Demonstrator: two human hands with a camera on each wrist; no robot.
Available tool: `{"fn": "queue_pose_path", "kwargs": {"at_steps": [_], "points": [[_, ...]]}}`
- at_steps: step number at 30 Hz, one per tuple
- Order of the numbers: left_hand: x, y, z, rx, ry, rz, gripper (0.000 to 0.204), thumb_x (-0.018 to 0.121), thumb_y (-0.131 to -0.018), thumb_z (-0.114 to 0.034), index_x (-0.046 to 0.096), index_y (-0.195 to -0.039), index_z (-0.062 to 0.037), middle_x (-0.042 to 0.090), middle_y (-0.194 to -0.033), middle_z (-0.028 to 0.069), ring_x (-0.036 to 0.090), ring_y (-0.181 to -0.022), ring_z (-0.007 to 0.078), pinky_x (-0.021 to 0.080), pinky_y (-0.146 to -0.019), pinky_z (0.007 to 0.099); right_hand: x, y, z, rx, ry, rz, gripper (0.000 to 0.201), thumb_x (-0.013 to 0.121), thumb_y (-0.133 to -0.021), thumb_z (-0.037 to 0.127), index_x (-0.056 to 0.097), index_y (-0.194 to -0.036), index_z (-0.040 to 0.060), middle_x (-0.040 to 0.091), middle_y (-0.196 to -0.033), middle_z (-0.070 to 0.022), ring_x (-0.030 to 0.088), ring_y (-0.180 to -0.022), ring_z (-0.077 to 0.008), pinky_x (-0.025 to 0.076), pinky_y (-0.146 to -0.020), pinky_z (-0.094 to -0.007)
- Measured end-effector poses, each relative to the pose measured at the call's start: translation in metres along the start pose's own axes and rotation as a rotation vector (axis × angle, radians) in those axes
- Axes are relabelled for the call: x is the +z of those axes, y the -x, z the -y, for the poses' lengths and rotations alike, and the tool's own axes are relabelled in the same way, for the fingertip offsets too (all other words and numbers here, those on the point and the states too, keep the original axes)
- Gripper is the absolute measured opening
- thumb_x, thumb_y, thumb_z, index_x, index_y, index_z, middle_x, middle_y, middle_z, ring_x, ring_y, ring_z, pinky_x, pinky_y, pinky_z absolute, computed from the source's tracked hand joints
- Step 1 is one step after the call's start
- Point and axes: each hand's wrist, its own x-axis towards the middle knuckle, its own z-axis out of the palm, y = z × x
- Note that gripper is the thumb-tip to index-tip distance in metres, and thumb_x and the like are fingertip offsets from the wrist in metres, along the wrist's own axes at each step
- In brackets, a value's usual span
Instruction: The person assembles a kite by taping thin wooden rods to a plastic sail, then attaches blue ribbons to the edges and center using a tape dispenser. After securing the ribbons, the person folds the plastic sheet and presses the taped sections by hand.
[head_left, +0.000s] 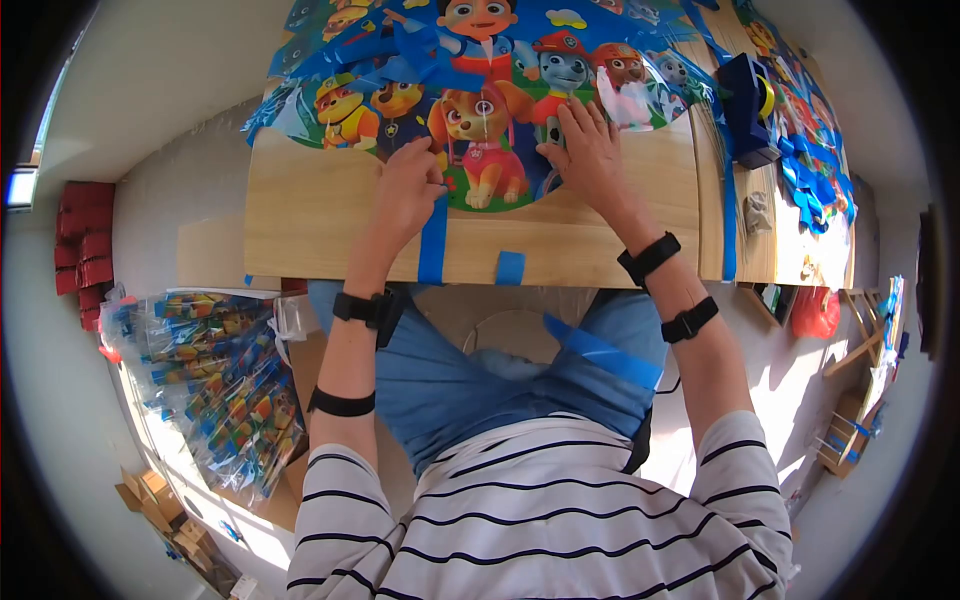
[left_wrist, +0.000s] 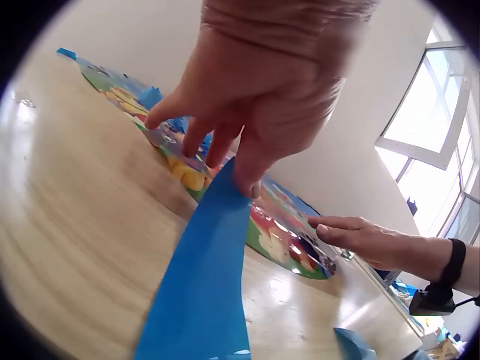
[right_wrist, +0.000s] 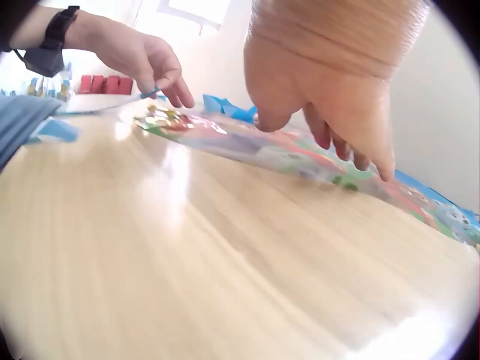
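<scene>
Cartoon foil balloon, flat on wooden table, far edge. Left hand pinches blue tape strip at balloon's near rim. Right hand, fingers straight, presses balloon beside it.

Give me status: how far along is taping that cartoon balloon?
Done: the foil balloon lies flat on the wooden table. In hand: the left hand pinches the top of a blue tape strip at the balloon's edge while the right hand presses the foil flat. Left, probably: a short blue tape piece waits on the table edge.
</scene>
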Motion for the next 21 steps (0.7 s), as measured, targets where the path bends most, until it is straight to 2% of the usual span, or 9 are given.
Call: {"fn": "queue_pose_path", "kwargs": {"at_steps": [2,3,4,6,8,12,15,18,21], "points": [[-0.024,-0.002,-0.033,-0.22,0.322,0.13,0.014,0.068,-0.077,0.0,0.056,-0.084,-0.0011,0.063,-0.116,0.0172,0.059,-0.112,0.028,0.045,-0.094,0.0385,-0.031,0.008,0.026,0.046,-0.273,-0.048,0.06,0.073,-0.085,0.038,0.057,-0.131,0.0026,0.057,-0.132,-0.0169,0.054,-0.116,-0.033,0.045,-0.094,-0.0459],[-0.037,-0.002,-0.052,-0.337,0.483,0.2,0.014,0.069,-0.078,-0.001,0.057,-0.085,-0.001,0.066,-0.11,0.0157,0.06,-0.11,0.0229,0.045,-0.093,0.035,-0.039,0.017,0.044,0.147,-0.571,0.033,0.055,0.076,-0.081,0.033,0.062,-0.124,0.0018,0.061,-0.122,-0.0148,0.056,-0.107,-0.0284,0.047,-0.087,-0.0412],[-0.043,-0.002,-0.064,-0.307,0.583,0.202,0.013,0.069,-0.079,0.0,0.057,-0.084,-0.0007,0.064,-0.103,0.0122,0.06,-0.102,0.0195,0.046,-0.087,0.0319,-0.045,0.026,0.064,0.247,-0.869,0.114,0.051,0.08,-0.078,0.029,0.066,-0.118,0.001,0.065,-0.113,-0.0126,0.058,-0.098,-0.0238,0.048,-0.079,-0.0366],[-0.054,-0.006,-0.081,-0.238,0.779,0.199,0.012,0.068,-0.079,0.002,0.057,-0.082,-0.0002,0.062,-0.088,0.0053,0.058,-0.085,0.0127,0.049,-0.074,0.0259,-0.055,0.04,0.099,0.21,-1.264,0.317,0.043,0.08,-0.078,0.026,0.069,-0.111,0.0012,0.066,-0.097,-0.0081,0.058,-0.088,-0.0166,0.047,-0.073,-0.0307],[-0.067,-0.015,-0.084,-0.261,0.695,0.205,0.012,0.069,-0.079,0.002,0.057,-0.083,0.0003,0.062,-0.084,0.0036,0.059,-0.082,0.0122,0.048,-0.07,0.0261,-0.068,0.056,0.123,0.408,-1.422,0.669,0.034,0.077,-0.081,0.024,0.071,-0.107,0.0023,0.064,-0.083,-0.003,0.057,-0.076,-0.0128,0.045,-0.068,-0.0271],[-0.063,-0.023,-0.071,-0.289,0.511,0.192,0.013,0.069,-0.079,0.002,0.057,-0.084,0.0013,0.062,-0.08,0.0036,0.06,-0.076,0.0132,0.048,-0.068,0.0274,-0.03,0.11,0.153,0.627,-1.656,0.751,0.022,0.07,-0.089,0.019,0.071,-0.098,-0.0007,0.066,-0.08,-0.0056,0.06,-0.068,-0.0141,0.049,-0.067,-0.0284],[-0.024,-0.016,-0.04,-0.336,0.454,0.178,0.015,0.07,-0.08,-0.001,0.059,-0.091,-0.001,0.061,-0.08,0.0019,0.058,-0.078,0.0088,0.047,-0.069,0.0254,-0.031,0.127,0.156,0.804,-1.857,0.849,0.02,0.065,-0.093,0.016,0.069,-0.093,-0.0034,0.068,-0.083,-0.0104,0.065,-0.07,-0.0181,0.053,-0.069,-0.0307],[-0.001,-0.012,-0.046,-0.352,0.287,0.169,0.024,0.071,-0.076,0.0,0.062,-0.098,0.0005,0.063,-0.086,0.0074,0.061,-0.083,0.018,0.049,-0.074,0.031,-0.033,0.132,0.149,1.004,-1.893,0.936,0.02,0.063,-0.094,0.014,0.068,-0.091,-0.0044,0.069,-0.085,-0.014,0.069,-0.073,-0.0224,0.055,-0.071,-0.0326],[0.016,0.005,-0.038,-0.013,-0.049,-0.152,0.031,0.072,-0.073,0.0,0.063,-0.103,0.0006,0.064,-0.097,0.0137,0.062,-0.094,0.0306,0.049,-0.08,0.0381,-0.024,0.136,0.143,1.12,-1.908,0.932,0.019,0.062,-0.095,0.013,0.067,-0.092,-0.0045,0.069,-0.085,-0.0157,0.07,-0.076,-0.0247,0.057,-0.071,-0.034]]}}
